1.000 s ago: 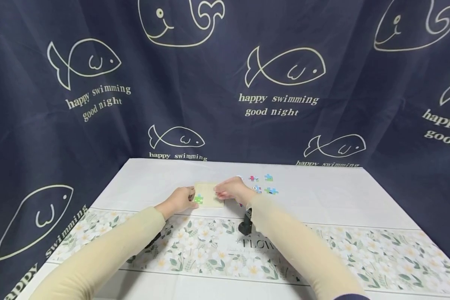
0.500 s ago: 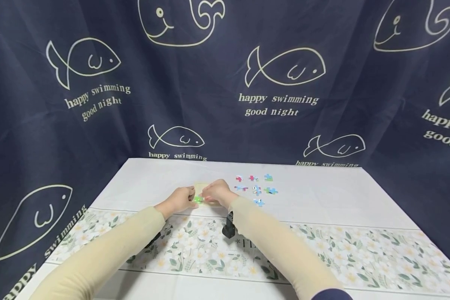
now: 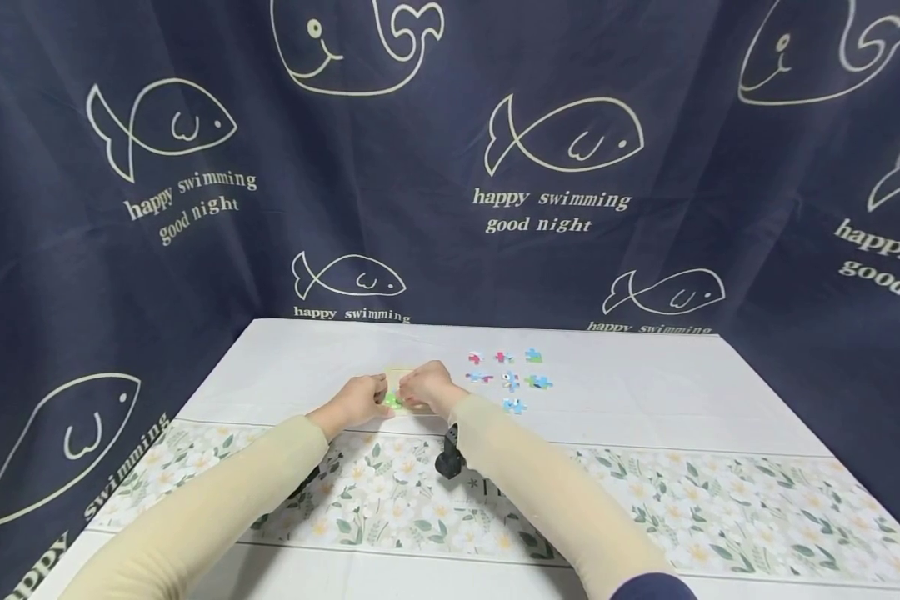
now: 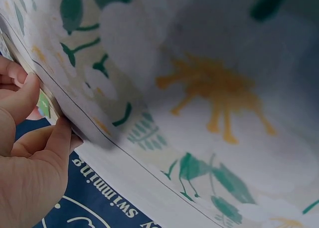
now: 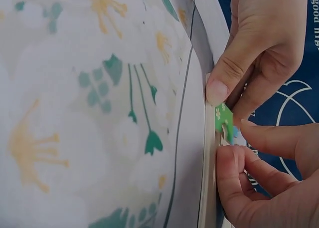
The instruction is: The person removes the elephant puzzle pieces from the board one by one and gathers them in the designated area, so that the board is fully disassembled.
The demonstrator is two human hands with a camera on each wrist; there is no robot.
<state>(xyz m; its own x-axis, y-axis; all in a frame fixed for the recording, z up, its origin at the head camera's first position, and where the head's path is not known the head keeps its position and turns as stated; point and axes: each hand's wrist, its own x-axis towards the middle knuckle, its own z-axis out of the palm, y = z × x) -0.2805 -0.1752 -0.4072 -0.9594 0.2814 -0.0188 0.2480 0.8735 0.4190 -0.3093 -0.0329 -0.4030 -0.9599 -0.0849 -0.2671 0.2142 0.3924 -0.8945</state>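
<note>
A shallow pale-wood puzzle tray [image 3: 399, 376] lies on the white table, a green puzzle piece [image 3: 392, 401] in its near left corner. My left hand [image 3: 357, 401] grips the tray's left side; in the right wrist view its thumb [image 5: 218, 92] lies on the near rim. Close beside the green piece, my right hand [image 3: 429, 387] pinches another puzzle piece [image 5: 237, 135] low over the tray. Fingers hide most of that piece; a bit of blue shows. In the left wrist view both hands meet at the tray's rim, with green [image 4: 44, 106] between them.
Several loose puzzle pieces [image 3: 510, 381] lie in loose rows right of the tray. A floral band [image 3: 645, 500] crosses the table's front. Dark blue curtains [image 3: 450, 167] with fish drawings hang behind and at the sides. A black wrist device [image 3: 448, 458] sits under the right forearm.
My right hand has moved left from the tray's right side to beside the green piece, uncovering some loose pieces. Over the last half second it barely shifts. The left hand stays at the tray's left side.
</note>
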